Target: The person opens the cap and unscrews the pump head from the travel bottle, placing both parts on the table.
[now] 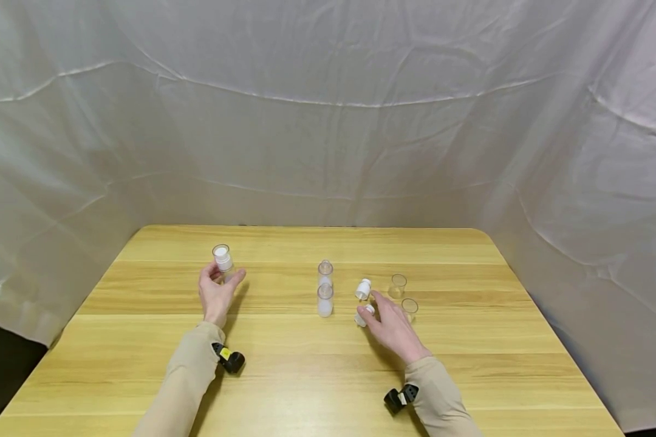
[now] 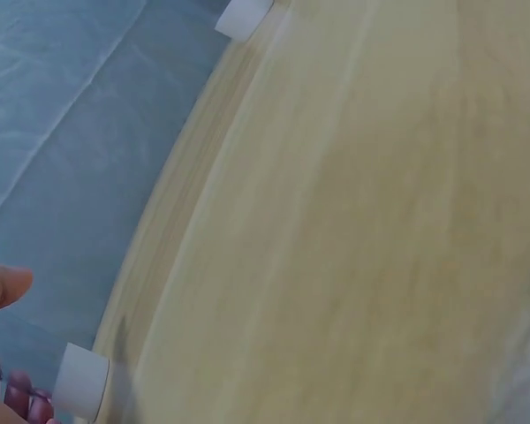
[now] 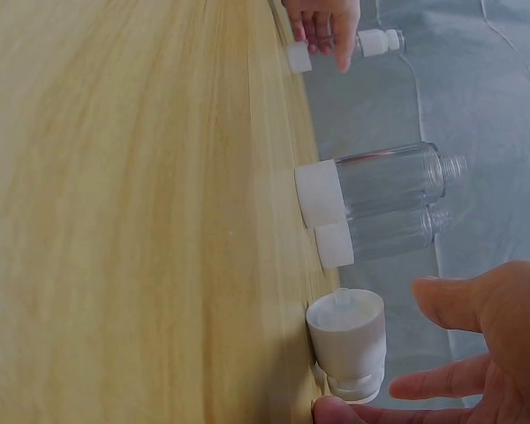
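On the left stands a clear pump bottle (image 1: 222, 259) with a white pump top and white base (image 2: 81, 382). My left hand (image 1: 217, 298) is around its lower part, fingers behind it and thumb apart from it. At centre right, two white pump heads (image 1: 364, 287) sit on the table. My right hand (image 1: 395, 328) reaches over the nearer pump head (image 3: 349, 340), its thumb and fingers spread apart; a fingertip is right by that pump's lower end. Two clear bottles (image 3: 390, 177) with threaded necks and white bases stand just left of the pumps.
Two clear cup-shaped covers (image 1: 398, 286) stand to the right of the pump heads, the nearer one partly behind my right hand. The wooden table (image 1: 306, 376) has grey fabric (image 1: 328, 152) hanging behind it and at its sides.
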Demonstrator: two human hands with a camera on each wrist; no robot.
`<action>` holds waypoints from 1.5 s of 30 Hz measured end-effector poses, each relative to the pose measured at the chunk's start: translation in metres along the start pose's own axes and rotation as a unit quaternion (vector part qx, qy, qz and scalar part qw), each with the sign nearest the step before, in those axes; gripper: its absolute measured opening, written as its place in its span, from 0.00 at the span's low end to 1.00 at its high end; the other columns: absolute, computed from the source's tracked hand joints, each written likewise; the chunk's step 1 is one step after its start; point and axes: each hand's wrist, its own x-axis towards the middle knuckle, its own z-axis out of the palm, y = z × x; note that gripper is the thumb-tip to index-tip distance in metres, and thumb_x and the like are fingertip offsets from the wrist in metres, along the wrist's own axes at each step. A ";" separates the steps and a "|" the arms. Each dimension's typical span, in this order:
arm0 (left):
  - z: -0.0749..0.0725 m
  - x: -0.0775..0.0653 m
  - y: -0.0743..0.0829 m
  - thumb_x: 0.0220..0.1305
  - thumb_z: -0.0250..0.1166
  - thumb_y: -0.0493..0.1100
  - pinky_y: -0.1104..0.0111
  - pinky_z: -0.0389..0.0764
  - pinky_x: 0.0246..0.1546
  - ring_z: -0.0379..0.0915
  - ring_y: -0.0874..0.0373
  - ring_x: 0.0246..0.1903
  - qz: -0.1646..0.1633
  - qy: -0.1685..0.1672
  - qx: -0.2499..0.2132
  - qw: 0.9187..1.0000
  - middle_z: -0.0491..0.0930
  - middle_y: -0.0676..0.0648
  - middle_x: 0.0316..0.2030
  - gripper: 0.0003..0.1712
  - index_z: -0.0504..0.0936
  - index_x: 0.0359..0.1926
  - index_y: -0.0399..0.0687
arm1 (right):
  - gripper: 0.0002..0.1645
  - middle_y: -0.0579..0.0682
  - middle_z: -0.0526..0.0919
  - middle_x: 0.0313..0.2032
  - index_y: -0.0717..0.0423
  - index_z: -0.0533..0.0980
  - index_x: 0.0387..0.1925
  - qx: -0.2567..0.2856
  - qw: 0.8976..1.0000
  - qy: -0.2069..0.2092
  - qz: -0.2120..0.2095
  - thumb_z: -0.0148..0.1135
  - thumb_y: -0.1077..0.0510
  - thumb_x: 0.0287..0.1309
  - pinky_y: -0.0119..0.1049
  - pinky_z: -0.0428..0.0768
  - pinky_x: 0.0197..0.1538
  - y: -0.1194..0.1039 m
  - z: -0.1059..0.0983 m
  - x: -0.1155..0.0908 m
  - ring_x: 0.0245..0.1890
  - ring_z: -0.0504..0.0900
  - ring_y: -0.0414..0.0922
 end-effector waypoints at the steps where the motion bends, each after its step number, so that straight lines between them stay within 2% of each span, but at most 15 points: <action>1: 0.000 0.000 0.000 0.59 0.72 0.37 0.52 0.66 0.74 0.64 0.41 0.64 -0.001 -0.001 0.001 1.000 0.66 0.32 0.65 0.43 0.61 0.71 0.33 | 0.35 0.68 0.81 0.56 0.66 0.66 0.68 0.001 1.000 0.000 0.000 0.58 0.47 0.71 0.60 0.79 0.63 0.000 0.000 0.000 0.57 0.81 0.64; 8: 0.001 0.003 -0.002 0.61 0.71 0.37 0.54 0.69 0.70 0.67 0.42 0.62 -0.008 -0.001 0.010 1.000 0.69 0.32 0.63 0.39 0.64 0.69 0.31 | 0.36 0.69 0.81 0.57 0.67 0.66 0.69 0.003 1.000 0.000 -0.004 0.58 0.47 0.71 0.60 0.79 0.64 0.001 0.001 0.000 0.58 0.80 0.64; 13: 0.001 0.003 -0.003 0.62 0.71 0.37 0.59 0.71 0.65 0.69 0.44 0.60 -0.008 -0.005 0.016 1.000 0.71 0.32 0.61 0.35 0.67 0.66 0.31 | 0.35 0.69 0.81 0.57 0.67 0.66 0.68 0.004 1.000 0.001 -0.007 0.58 0.48 0.71 0.60 0.79 0.64 0.001 0.001 0.000 0.58 0.80 0.65; 16: 0.001 0.003 -0.003 0.62 0.70 0.37 0.67 0.72 0.58 0.70 0.47 0.56 -0.005 -0.005 0.018 1.000 0.72 0.33 0.58 0.33 0.69 0.65 0.31 | 0.35 0.69 0.80 0.57 0.68 0.66 0.68 0.004 1.000 0.001 -0.008 0.58 0.48 0.71 0.60 0.79 0.64 0.001 0.001 0.000 0.58 0.80 0.65; 21: 0.001 0.004 -0.005 0.63 0.70 0.38 0.85 0.70 0.42 0.70 0.59 0.46 0.004 0.004 0.031 0.999 0.74 0.37 0.52 0.29 0.72 0.62 0.32 | 0.35 0.70 0.80 0.57 0.68 0.66 0.68 0.005 1.000 0.001 -0.007 0.58 0.48 0.71 0.60 0.78 0.64 0.001 0.000 0.000 0.59 0.80 0.65; 25: 0.001 0.004 -0.005 0.63 0.70 0.38 0.90 0.69 0.36 0.70 0.61 0.45 0.005 0.004 0.035 0.999 0.75 0.37 0.52 0.29 0.72 0.62 0.32 | 0.35 0.69 0.81 0.57 0.68 0.66 0.68 0.004 1.000 0.001 -0.008 0.58 0.48 0.71 0.60 0.79 0.64 0.001 0.001 0.000 0.58 0.80 0.65; 29: 0.001 0.003 -0.004 0.64 0.70 0.39 0.91 0.69 0.35 0.71 0.58 0.46 0.005 0.006 0.036 0.999 0.76 0.35 0.54 0.28 0.73 0.62 0.32 | 0.35 0.69 0.81 0.56 0.67 0.67 0.68 0.003 1.000 0.002 -0.009 0.58 0.48 0.71 0.60 0.79 0.63 0.001 0.001 0.000 0.58 0.80 0.64; 33: 0.001 0.001 -0.003 0.63 0.70 0.39 0.90 0.69 0.37 0.73 0.55 0.47 0.011 0.024 0.039 0.999 0.77 0.35 0.52 0.27 0.74 0.60 0.32 | 0.34 0.69 0.81 0.56 0.67 0.67 0.68 0.003 1.000 0.002 -0.009 0.58 0.48 0.71 0.60 0.79 0.64 0.001 0.001 0.001 0.58 0.80 0.64; 36: 0.001 -0.001 -0.002 0.63 0.70 0.39 0.82 0.74 0.46 0.74 0.52 0.50 0.014 0.031 0.034 0.999 0.77 0.36 0.53 0.27 0.74 0.60 0.32 | 0.34 0.69 0.81 0.56 0.67 0.67 0.68 0.003 1.000 0.003 -0.009 0.58 0.48 0.71 0.60 0.79 0.64 0.000 0.000 0.000 0.58 0.80 0.64; 38: 0.001 -0.004 0.000 0.63 0.70 0.39 0.72 0.78 0.55 0.75 0.49 0.53 0.015 0.027 0.026 0.999 0.76 0.35 0.54 0.28 0.73 0.60 0.31 | 0.35 0.69 0.81 0.56 0.67 0.67 0.68 0.004 1.000 0.003 -0.010 0.58 0.48 0.71 0.60 0.79 0.64 0.001 0.000 0.001 0.58 0.80 0.64; 41: 0.001 -0.009 0.004 0.63 0.70 0.39 0.62 0.78 0.62 0.75 0.46 0.57 0.015 0.016 0.018 1.000 0.76 0.34 0.56 0.28 0.73 0.60 0.31 | 0.35 0.69 0.81 0.56 0.67 0.67 0.68 0.003 1.000 0.003 -0.009 0.58 0.48 0.71 0.60 0.79 0.64 0.001 0.000 0.000 0.58 0.80 0.64; 43: 0.001 -0.013 0.006 0.62 0.71 0.39 0.67 0.79 0.60 0.75 0.46 0.57 0.016 0.011 0.016 1.000 0.76 0.34 0.56 0.28 0.73 0.60 0.32 | 0.35 0.69 0.81 0.57 0.67 0.67 0.68 0.001 1.000 0.002 -0.007 0.58 0.47 0.71 0.60 0.79 0.64 0.001 0.000 0.000 0.58 0.80 0.64; 45: 0.001 -0.017 0.008 0.62 0.71 0.38 0.78 0.78 0.54 0.75 0.48 0.56 0.019 0.009 0.018 1.000 0.76 0.35 0.55 0.28 0.73 0.59 0.32 | 0.35 0.69 0.81 0.57 0.66 0.67 0.68 -0.001 1.000 0.002 -0.005 0.58 0.47 0.71 0.60 0.78 0.64 0.001 -0.001 0.000 0.59 0.80 0.64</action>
